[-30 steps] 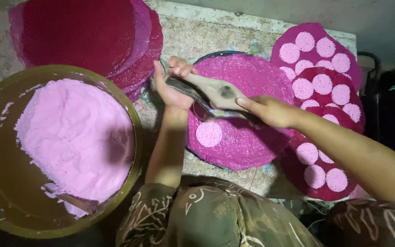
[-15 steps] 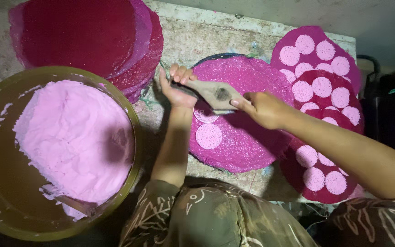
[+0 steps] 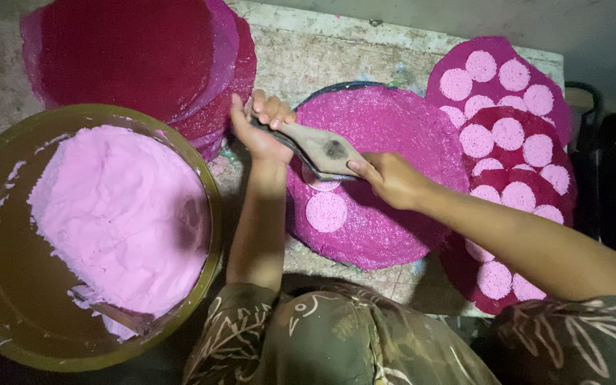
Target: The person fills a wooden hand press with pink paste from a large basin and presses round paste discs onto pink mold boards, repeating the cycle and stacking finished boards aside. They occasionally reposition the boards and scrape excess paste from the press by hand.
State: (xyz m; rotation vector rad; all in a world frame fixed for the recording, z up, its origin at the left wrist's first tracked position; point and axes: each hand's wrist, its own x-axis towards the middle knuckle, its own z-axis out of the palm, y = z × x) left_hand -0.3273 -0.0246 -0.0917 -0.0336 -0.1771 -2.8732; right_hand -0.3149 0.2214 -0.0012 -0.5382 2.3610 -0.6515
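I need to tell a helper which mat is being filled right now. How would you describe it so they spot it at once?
Start at the big bowl of pale pink paste on the left. Right of it lies a round magenta mat, under both hands. It carries one or two pale discs; the mats further right are covered in them.

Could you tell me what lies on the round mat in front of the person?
On the mat lies one pale pink disc. A second disc shows only partly, because the paddle held by both hands covers the rest.
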